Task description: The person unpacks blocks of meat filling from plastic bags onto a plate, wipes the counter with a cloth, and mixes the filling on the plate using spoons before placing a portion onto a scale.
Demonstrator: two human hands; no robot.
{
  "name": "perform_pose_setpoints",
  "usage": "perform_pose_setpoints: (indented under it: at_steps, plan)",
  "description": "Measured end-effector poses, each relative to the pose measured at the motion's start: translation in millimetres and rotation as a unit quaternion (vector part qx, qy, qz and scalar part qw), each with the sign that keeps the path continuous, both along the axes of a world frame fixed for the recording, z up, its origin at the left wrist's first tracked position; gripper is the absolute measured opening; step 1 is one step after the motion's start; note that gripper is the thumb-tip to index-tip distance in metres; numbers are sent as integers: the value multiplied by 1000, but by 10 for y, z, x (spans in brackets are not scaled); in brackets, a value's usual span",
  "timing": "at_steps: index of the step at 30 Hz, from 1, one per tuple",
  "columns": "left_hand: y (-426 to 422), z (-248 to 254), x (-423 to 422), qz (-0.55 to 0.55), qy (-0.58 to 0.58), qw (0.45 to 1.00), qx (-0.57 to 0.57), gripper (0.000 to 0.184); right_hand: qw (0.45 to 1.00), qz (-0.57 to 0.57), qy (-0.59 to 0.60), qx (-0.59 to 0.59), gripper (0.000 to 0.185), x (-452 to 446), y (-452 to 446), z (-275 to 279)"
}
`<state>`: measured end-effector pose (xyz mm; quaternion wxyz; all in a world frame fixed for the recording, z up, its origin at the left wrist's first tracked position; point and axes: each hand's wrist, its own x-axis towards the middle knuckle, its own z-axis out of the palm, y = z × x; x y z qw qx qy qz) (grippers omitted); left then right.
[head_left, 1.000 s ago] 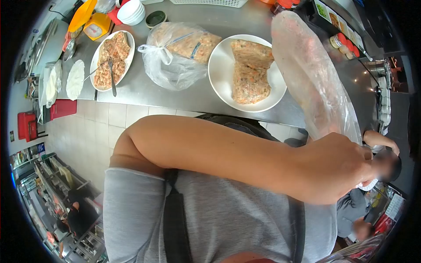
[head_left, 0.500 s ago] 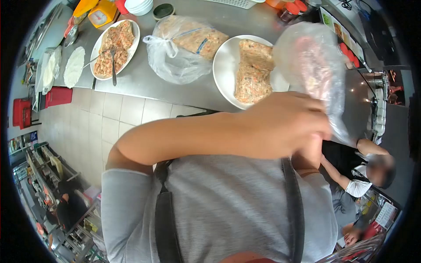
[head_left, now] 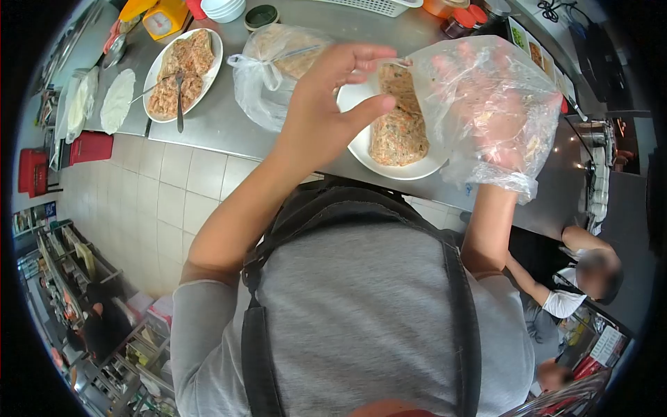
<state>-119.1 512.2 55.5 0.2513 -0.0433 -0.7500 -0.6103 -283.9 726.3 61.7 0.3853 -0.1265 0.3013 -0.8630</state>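
Observation:
My right hand (head_left: 492, 115) is inside a clear plastic bag (head_left: 538, 135) that covers it down to the wrist. Its fingers look spread through the crinkled film. My left hand (head_left: 332, 94) hovers over the left edge of a white plate (head_left: 410, 172), thumb and fingers apart. Its fingertips are close to the bag's edge; I cannot tell whether they touch it. A slab of minced meat mixture with orange and green bits (head_left: 399, 128) lies on the plate. Left of it, partly behind my left hand, is a knotted plastic bag (head_left: 253, 90) of similar mixture.
An oval plate (head_left: 208, 76) holds more mince, with a fork (head_left: 180, 104) and another utensil in it. A yellow scale (head_left: 163, 21), white bowls (head_left: 222, 8) and red-lidded jars (head_left: 460, 21) stand at the back. A person (head_left: 556, 271) is at the right.
My left hand has left my right wrist and moved up and left over the plate, its fingers now apart. The bagged right hand has opened out and its bag sits wider.

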Motion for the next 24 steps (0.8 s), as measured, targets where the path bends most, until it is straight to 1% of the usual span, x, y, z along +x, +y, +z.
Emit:
perform_pose_setpoints:
  at_steps: [2,3,5,6,8,9,11,12,14,18,20,21,23,24]
  plan:
    - [83,75,-70,74,-14,996,42,38,1000,13,-12,-2,44,33,-51,-39]
    - [88,70,-108,76,-14,996,41,38,1000,17,-16,-2,45,54,-63,-54]
    - [71,50,-187,-5,-28,988,149,37,999,23,-26,-5,45,91,-68,-85]
    - [66,57,-204,-4,-29,989,148,37,999,24,-30,-7,46,113,-62,-90]
    - [63,69,-236,-22,-56,989,133,29,999,24,-36,-12,46,147,-53,-109]
    - [71,58,-256,-24,-57,989,132,29,999,22,-39,-14,47,154,-39,-116]
    - [93,17,-295,-28,-62,988,136,22,999,20,-43,-15,47,156,-11,-117]
    - [102,-2,-308,-31,-64,988,135,22,999,18,-46,-18,48,151,0,-124]
    - [117,-46,-330,-48,-81,981,170,16,999,18,-47,-18,48,150,10,-136]
    - [92,-180,-337,-70,-88,979,169,13,998,18,-49,-18,50,133,16,-126]
    - [61,-290,-335,-85,-115,966,217,13,999,16,-49,-17,50,116,27,-119]
    - [36,-382,-326,-89,-116,965,216,13,999,14,-48,-17,51,100,42,-107]
    - [-27,-604,-300,-79,-165,940,289,12,999,9,-47,-18,52,61,81,-78]
    - [-36,-681,-282,-85,-166,939,288,12,999,7,-46,-18,52,44,108,-64]
